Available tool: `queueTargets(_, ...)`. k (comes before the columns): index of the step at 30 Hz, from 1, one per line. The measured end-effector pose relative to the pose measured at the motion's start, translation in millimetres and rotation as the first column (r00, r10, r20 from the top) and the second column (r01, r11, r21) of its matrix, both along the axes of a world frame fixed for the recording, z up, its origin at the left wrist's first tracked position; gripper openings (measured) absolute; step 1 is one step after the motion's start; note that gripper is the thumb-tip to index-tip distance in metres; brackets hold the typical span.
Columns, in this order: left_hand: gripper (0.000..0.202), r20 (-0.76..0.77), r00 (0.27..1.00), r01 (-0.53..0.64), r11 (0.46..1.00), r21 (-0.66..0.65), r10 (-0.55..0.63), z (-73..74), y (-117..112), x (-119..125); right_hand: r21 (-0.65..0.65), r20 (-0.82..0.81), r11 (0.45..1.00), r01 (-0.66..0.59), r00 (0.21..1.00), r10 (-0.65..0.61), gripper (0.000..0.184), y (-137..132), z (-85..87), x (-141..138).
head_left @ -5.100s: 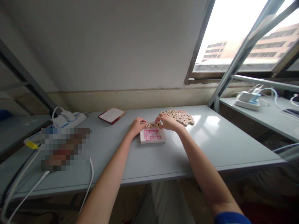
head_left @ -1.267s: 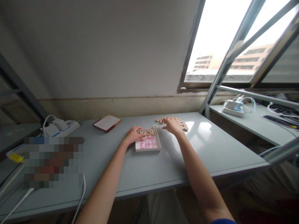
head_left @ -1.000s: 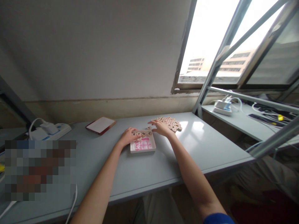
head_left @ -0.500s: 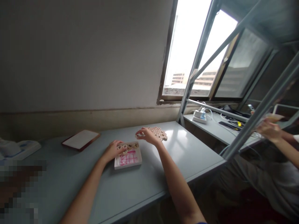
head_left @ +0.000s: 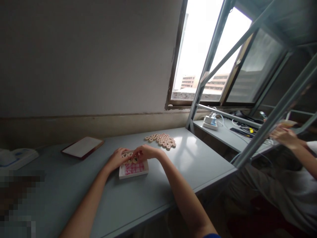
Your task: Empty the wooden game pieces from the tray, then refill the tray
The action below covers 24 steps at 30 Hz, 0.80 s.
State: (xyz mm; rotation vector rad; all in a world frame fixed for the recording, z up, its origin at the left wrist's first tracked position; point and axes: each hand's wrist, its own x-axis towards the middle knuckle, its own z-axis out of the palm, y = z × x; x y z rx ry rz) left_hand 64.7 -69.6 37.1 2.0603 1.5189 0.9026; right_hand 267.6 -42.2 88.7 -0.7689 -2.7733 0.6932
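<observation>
A shallow white box sits on the desk with pink grid lines on its inner bottom. Round wooden Chinese chess pieces with dark characters lie along its far side. My left hand holds the box at its left edge, fingers reaching over the rim beside the pieces. Above the box's far right part, my right hand is closed in a pinch on a chess piece, its fingers partly covering the row. Farther back, a loose pile of pale chess pieces lies on the desk.
A flat white panel with a dark red edge lies at the back left. A white device stands at far left. Right of the desk are a metal bed frame, a power strip with cables, and another person's hands.
My right hand has moved from beside the pile toward me and left, over the box. My left hand stays at the box's left side. The view has shifted slightly.
</observation>
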Motion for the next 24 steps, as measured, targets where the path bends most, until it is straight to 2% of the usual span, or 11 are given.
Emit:
queueTargets(4, 0.046, -0.015, 1.0, -0.011, 1.0, -0.021, 0.01, -2.9, 3, -1, -0.05, 0.049, 0.998, -0.029, 0.998, 0.031, 0.033, 0, 2.8, 4)
queueTargets(6, 0.047, -0.025, 1.0, -0.006, 1.0, -0.009, 0.006, -3.0, 3, -1, -0.032, 0.064, 0.999, -0.012, 0.998, 0.014, 0.036, -2, 3.5, 2)
queueTargets(10, 0.047, -0.023, 1.0, -0.002, 1.0, 0.009, 0.002, -0.9, 1, 1, 0.124, 0.071, 0.987, 0.106, 0.991, -0.115, 0.045, -9, 5.8, -2)
queueTargets(15, 0.049, -0.041, 0.999, -0.024, 1.0, -0.005, 0.024, 1.6, -2, 2, 0.255, 0.124, 0.96, 0.112, 0.981, -0.148, 0.024, -9, 8.2, 0)
queueTargets(20, 0.046, -0.073, 0.997, -0.026, 1.0, 0.011, 0.026, 3.7, -3, 3, 0.236, 0.143, 0.968, 0.086, 0.982, -0.123, 0.014, -5, 8.1, 2)
queueTargets(24, 0.046, -0.153, 0.985, -0.078, 0.997, 0.01, 0.079, 12.5, -11, 9, 0.178, 0.094, 0.98, 0.089, 0.99, -0.107, 0.012, -1, 11.0, 6)
